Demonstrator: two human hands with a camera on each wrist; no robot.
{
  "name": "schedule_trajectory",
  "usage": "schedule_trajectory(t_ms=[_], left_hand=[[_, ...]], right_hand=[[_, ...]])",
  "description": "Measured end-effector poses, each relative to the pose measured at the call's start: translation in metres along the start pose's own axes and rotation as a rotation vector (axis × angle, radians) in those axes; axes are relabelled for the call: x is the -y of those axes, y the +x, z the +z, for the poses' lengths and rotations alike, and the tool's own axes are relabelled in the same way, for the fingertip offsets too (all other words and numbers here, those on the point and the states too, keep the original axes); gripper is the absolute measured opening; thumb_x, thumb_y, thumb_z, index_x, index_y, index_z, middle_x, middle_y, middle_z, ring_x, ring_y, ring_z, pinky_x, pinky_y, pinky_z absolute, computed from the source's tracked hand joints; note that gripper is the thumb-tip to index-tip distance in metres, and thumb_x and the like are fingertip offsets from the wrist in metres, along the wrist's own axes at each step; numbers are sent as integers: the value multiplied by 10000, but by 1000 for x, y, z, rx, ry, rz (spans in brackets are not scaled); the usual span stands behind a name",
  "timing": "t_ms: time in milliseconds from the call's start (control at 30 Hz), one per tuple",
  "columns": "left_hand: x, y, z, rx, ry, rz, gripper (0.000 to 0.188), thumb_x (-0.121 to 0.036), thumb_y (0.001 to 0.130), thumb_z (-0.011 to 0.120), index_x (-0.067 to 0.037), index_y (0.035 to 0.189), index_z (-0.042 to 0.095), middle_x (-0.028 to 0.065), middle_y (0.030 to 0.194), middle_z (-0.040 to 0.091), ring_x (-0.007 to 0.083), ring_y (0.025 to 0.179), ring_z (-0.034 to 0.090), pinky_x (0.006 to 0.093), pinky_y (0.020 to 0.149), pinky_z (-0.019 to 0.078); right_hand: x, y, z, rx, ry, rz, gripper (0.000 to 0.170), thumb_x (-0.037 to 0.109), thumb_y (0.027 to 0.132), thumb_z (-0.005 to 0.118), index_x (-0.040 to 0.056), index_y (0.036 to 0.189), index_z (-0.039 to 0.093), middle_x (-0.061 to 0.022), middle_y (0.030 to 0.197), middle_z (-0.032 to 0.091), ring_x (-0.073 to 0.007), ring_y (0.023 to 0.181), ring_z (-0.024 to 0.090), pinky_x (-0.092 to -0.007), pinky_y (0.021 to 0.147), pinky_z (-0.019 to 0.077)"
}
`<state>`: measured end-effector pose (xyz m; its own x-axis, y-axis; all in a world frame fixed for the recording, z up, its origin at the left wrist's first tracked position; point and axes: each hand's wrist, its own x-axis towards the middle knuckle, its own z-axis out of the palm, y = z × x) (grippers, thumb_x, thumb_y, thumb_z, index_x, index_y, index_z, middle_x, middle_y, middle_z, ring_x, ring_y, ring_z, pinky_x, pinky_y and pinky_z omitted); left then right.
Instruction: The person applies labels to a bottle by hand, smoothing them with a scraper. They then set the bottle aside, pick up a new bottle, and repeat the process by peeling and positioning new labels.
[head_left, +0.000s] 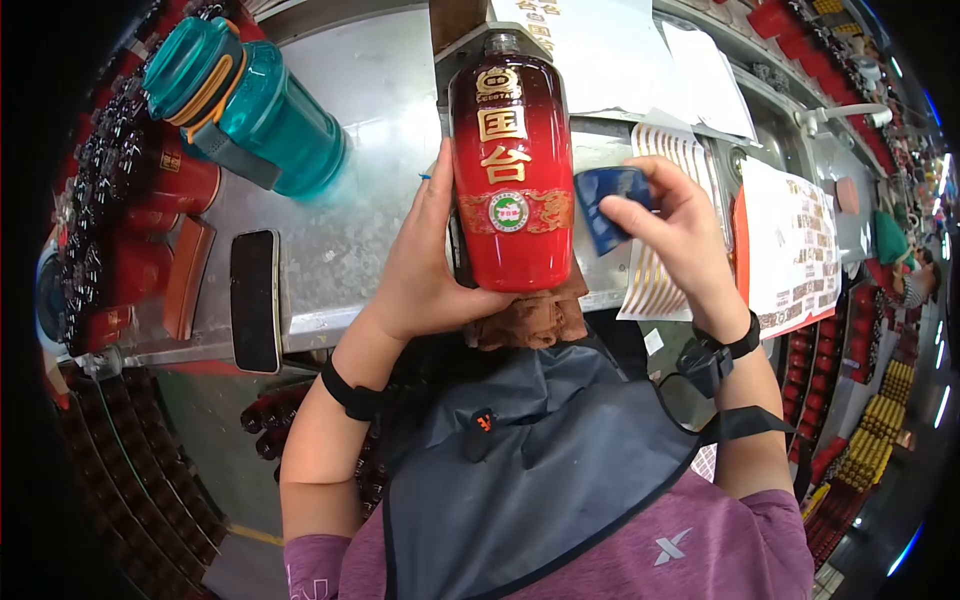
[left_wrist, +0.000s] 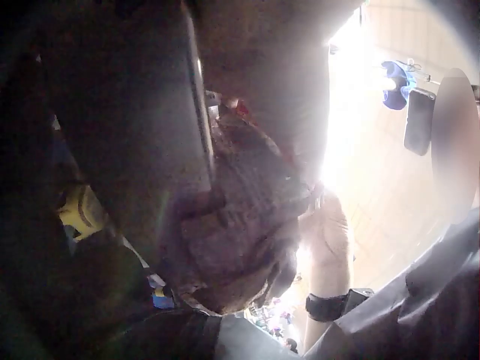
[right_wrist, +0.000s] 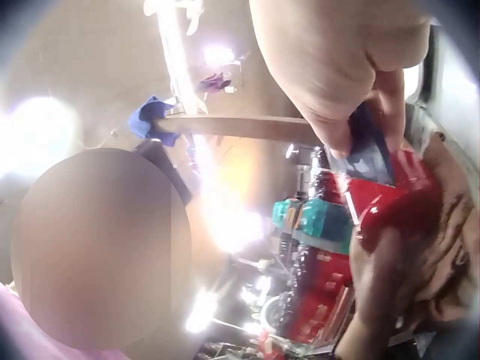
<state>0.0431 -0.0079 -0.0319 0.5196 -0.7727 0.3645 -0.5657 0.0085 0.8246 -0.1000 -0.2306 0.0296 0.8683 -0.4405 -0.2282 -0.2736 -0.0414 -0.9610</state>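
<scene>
A glossy red bottle (head_left: pixel 515 255) with a dark shoulder, gold lettering and a round green-and-white emblem lies face up in the head view, its neck pointing away from me. My left hand (head_left: pixel 415 265) holds it along its left side, thumb across the base. Between the thumb and fingers of my right hand (head_left: pixel 685 235) is a flat, blue, shiny piece (head_left: pixel 612 190), pinched just right of the bottle. In the right wrist view this blue piece (right_wrist: pixel 367 154) overlaps the bottle (right_wrist: pixel 401 199). Brown cloth (head_left: pixel 530 322) sits beneath the bottle's base.
On the metal table (head_left: pixel 370 130) a teal water bottle (head_left: pixel 290 125) and a black phone (head_left: pixel 256 300) lie to the left. Gold-striped sheets (head_left: pixel 660 270) and printed paper (head_left: pixel 790 250) are at the right. Several red bottles (head_left: pixel 185 185) line the left edge.
</scene>
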Motion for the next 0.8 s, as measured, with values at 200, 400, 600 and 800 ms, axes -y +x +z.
schedule_trajectory(t_ms=[200,400,600,800], left_hand=[[5,4,1,93,38,-20,1138,-299,622,857,23,1519,235,240,1450,420,450,1462,222,493,1211,179],[6,11,2,152,74,28,945,-251,597,822,-112,1445,427,158,1456,457,463,1479,135,550,1219,87],[9,7,1,255,160,-51,895,-232,579,810,-100,1401,484,174,1457,450,461,1472,162,538,1214,117],[9,5,3,290,164,-94,820,-212,576,802,-81,1340,535,195,1441,453,461,1432,240,532,1192,161]], right_hand=[[22,-11,15,46,-35,-255,286,96,891,734,-4,1138,629,11,891,648,-41,771,594,-202,689,490],[2,10,-18,-78,-92,-74,305,124,892,727,-15,1142,623,3,900,656,-56,795,615,-207,692,497],[-10,12,-17,-45,-240,-136,264,120,892,720,-21,1099,637,-18,888,683,-71,749,636,-237,674,521],[-3,-3,-3,123,-23,-222,205,84,917,691,0,1092,625,33,864,625,-41,797,585,-198,718,477]])
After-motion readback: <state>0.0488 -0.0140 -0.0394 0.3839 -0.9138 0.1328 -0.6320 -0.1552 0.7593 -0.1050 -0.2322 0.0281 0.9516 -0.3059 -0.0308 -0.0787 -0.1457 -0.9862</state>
